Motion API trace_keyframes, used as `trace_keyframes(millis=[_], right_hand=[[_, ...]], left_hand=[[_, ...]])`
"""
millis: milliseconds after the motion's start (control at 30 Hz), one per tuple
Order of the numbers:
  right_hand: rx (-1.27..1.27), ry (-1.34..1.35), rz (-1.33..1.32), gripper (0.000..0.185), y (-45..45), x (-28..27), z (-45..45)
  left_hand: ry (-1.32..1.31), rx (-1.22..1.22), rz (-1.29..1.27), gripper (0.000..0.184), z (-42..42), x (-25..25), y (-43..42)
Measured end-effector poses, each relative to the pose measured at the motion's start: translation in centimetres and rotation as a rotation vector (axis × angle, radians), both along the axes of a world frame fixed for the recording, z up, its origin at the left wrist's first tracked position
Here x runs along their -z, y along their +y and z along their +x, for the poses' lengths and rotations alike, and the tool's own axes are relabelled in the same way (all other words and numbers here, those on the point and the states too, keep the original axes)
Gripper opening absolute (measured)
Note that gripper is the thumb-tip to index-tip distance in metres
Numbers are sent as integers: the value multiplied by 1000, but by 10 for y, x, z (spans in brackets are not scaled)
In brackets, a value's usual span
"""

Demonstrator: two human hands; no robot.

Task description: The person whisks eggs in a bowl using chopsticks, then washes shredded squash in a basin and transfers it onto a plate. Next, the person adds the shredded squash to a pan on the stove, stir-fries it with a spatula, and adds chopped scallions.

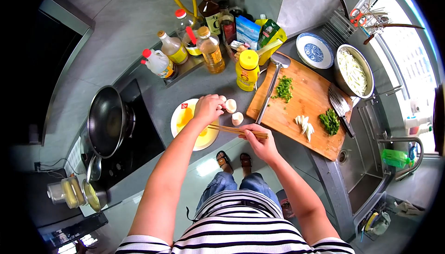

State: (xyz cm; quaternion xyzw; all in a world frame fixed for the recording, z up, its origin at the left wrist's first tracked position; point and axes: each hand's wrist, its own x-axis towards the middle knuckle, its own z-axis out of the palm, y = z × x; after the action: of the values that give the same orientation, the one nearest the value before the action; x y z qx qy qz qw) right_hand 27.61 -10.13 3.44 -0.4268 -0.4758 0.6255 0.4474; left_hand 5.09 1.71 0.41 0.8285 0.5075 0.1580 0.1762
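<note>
My left hand is over the right rim of a white bowl holding yellow beaten egg. Its fingers are curled closed on an eggshell, partly hidden behind them. Two more broken eggshells, a nearer eggshell and a farther eggshell, lie on the counter just right of it. My right hand grips a pair of wooden chopsticks, whose tips point left over the bowl's edge.
At right, a wooden cutting board carries chopped greens, white slices, a cleaver and a metal spatula. Behind stand a yellow canister and several bottles. A wok sits on the stove at left; a sink is far right.
</note>
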Motion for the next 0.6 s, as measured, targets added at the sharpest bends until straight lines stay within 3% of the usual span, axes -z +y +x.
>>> trace_keyframes(millis=[333,433,533,600], right_hand=[[-37,-38,-5,19,4,-5,-5],[-48,-64,34,19,5,-6,-5],[-48,-72,76,20,7,-1,-9],[-49,-39,77,20,11,1,-16]], left_hand=[[-157,-271,-277,23,-23,-27,-19],[-354,-349,-231,23,-37,-24,-34],[-738,-556,-194,28,-54,-6,-53],[-780,-674,-202,32,-66,-7,-68]])
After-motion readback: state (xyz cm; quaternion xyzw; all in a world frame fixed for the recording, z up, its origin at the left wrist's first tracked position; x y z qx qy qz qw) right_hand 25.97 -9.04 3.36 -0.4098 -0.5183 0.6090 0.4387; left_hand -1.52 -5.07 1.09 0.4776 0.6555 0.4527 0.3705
